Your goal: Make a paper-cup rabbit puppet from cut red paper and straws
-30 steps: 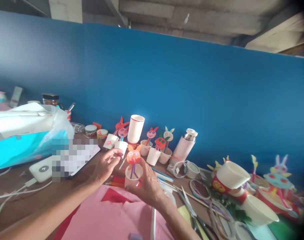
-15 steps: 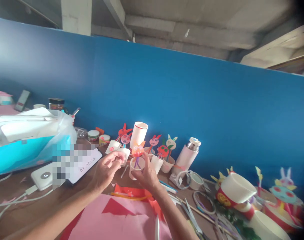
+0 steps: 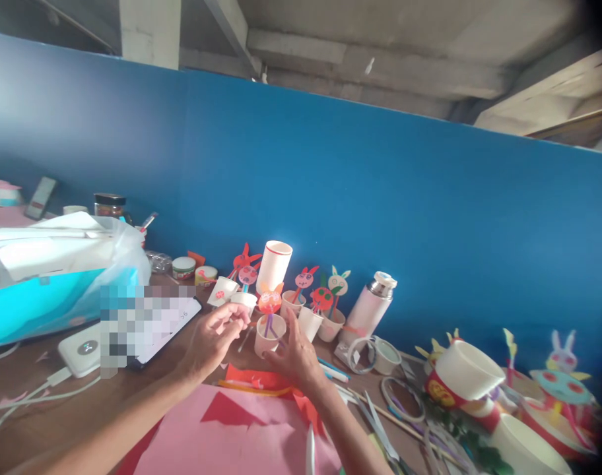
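A white paper cup (image 3: 265, 344) stands on the table between my hands. An orange paper animal head (image 3: 270, 301) with pointed ears rises above it on purple stems. My right hand (image 3: 299, 353) is at the cup's right side, fingers spread, thumb near its lower front; whether it still touches is unclear. My left hand (image 3: 220, 333) hovers to the left, fingers loosely curled, no object visible in them. Behind it is another white cup (image 3: 243, 302) with a pink round face (image 3: 248, 277).
Pink paper (image 3: 241, 432) and red scraps (image 3: 234, 409) lie in front. Scissors (image 3: 380, 429) rest at right. Behind stand a tall white cup (image 3: 275, 264), more animal-face cups and a thermos (image 3: 370, 307). At left are a phone (image 3: 169, 326), a power bank (image 3: 80, 349) and a plastic bag (image 3: 127, 254).
My right hand's fingers have come away from the cup's rim and spread wider. The cup with the orange head stays on the table. My left hand has barely moved.
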Action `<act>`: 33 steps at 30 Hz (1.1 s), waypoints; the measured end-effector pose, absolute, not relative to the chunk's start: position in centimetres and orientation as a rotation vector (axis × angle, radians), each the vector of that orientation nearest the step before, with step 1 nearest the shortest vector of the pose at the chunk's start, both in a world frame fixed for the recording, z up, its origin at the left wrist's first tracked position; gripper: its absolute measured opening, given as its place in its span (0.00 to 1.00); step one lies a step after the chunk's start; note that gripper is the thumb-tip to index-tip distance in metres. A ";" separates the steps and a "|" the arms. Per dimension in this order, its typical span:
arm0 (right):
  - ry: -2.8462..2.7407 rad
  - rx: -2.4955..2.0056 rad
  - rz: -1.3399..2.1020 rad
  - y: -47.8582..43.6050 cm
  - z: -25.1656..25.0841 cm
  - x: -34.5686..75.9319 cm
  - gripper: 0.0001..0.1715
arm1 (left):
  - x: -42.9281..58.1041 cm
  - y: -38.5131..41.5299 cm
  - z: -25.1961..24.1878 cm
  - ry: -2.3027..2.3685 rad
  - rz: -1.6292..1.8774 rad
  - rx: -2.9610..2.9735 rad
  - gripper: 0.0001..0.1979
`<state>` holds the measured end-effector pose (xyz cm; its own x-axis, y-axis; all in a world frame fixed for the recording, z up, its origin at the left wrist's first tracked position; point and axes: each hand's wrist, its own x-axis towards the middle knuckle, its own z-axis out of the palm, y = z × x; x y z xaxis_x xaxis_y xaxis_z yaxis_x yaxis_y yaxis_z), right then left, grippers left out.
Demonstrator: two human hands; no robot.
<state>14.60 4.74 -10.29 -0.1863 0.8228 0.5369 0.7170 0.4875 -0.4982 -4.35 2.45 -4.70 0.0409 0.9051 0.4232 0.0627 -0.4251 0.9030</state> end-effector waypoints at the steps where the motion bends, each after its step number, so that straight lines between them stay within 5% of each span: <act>1: -1.951 -1.274 0.149 4.1 -10.2 15.0 0.49 | -4.3 2.3 -4.6 1.007 1.463 1.593 0.05; 12: -1.784 -1.516 0.065 -5.0 -9.5 24.0 0.07 | -0.6 -1.1 -8.2 0.912 0.813 1.915 0.12; 18: -1.824 -1.581 0.070 -6.1 -10.2 24.8 0.17 | 0.3 -1.7 -10.0 0.922 0.623 2.249 0.14; 25: -2.046 -1.564 -0.014 -6.3 -11.2 22.7 0.06 | -0.1 -1.0 -10.8 0.932 0.566 2.383 0.13; 33: -2.373 -1.562 -0.277 -3.4 -10.4 21.3 0.10 | -0.2 -0.9 -11.4 0.898 0.686 2.329 0.12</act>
<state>21.29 -3.37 -10.42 -0.3720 0.8639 0.3395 0.9189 0.3946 0.0026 -0.25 -0.92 -11.41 0.6472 0.7170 0.2590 0.4388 -0.6282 0.6426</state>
